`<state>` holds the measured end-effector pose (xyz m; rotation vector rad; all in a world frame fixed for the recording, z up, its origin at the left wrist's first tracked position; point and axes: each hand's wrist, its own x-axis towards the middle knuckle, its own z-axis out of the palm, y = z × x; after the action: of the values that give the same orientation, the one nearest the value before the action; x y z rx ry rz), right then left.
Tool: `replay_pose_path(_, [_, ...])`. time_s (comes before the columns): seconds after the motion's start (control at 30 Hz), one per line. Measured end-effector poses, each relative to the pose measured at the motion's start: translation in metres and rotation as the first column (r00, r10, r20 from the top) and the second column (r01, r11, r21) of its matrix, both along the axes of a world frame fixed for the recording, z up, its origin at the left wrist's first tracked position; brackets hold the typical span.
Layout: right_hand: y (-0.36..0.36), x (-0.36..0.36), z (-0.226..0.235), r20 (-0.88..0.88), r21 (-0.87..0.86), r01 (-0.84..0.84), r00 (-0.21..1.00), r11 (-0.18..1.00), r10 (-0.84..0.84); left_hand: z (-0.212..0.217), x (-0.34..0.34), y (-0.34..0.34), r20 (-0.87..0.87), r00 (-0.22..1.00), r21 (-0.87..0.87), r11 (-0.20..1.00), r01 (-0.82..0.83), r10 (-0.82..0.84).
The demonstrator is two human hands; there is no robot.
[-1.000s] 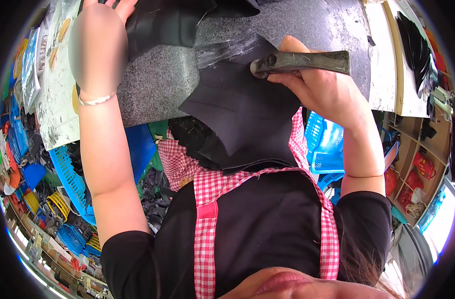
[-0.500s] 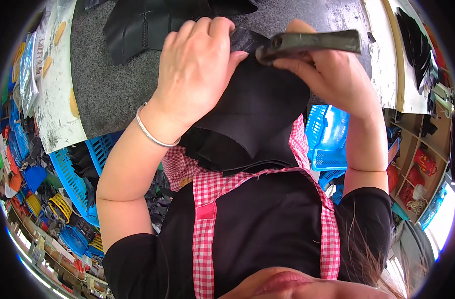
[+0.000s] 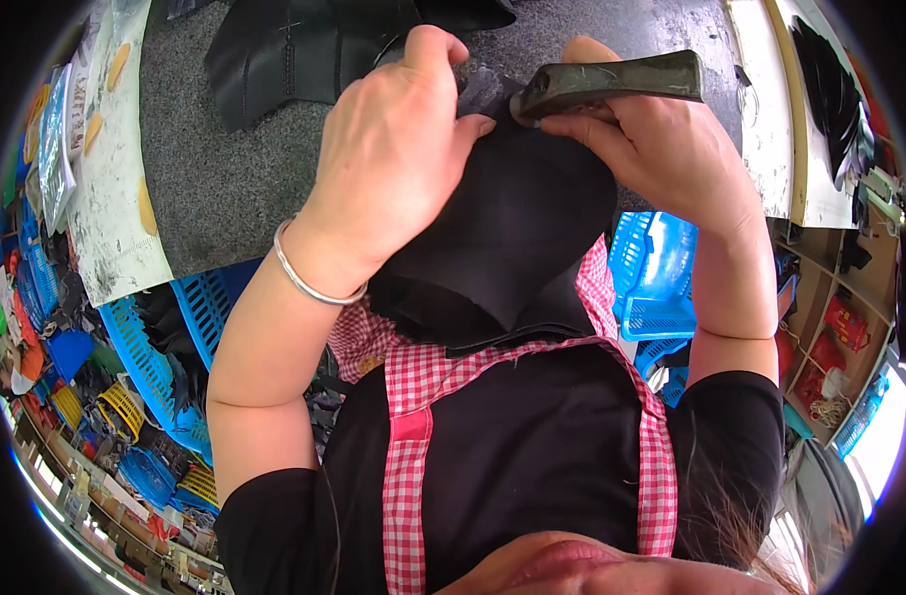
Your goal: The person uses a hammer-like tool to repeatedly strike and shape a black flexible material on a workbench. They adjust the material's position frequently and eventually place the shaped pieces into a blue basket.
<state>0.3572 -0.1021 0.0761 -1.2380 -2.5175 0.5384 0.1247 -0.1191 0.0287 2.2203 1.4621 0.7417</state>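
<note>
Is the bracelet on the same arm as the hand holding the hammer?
No: the right hand grips the hammer, while the bracelet circles the left wrist.

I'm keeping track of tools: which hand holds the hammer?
The right hand, gripping just under the dark hammer head. The left hand, with a silver bracelet at its wrist, holds no hammer.

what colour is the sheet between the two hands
Black; the sheet shows best in the head view.
</note>
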Motion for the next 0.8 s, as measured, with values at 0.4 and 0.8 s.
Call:
replay_pose_path(0.4, [0.018,-0.016,0.003,0.005,-0.027,0.003,1.000,1.000,-0.003,-0.012,-0.009,-0.005,0.181,0.983,0.089,0.996,0.003,-0.019])
replay_pose_path(0.8, [0.021,-0.024,0.010,0.001,0.083,-0.012,1.000,0.997,0.012,-0.016,-0.002,-0.011,-0.134,0.989,0.364,0.926,0.101,-0.055])
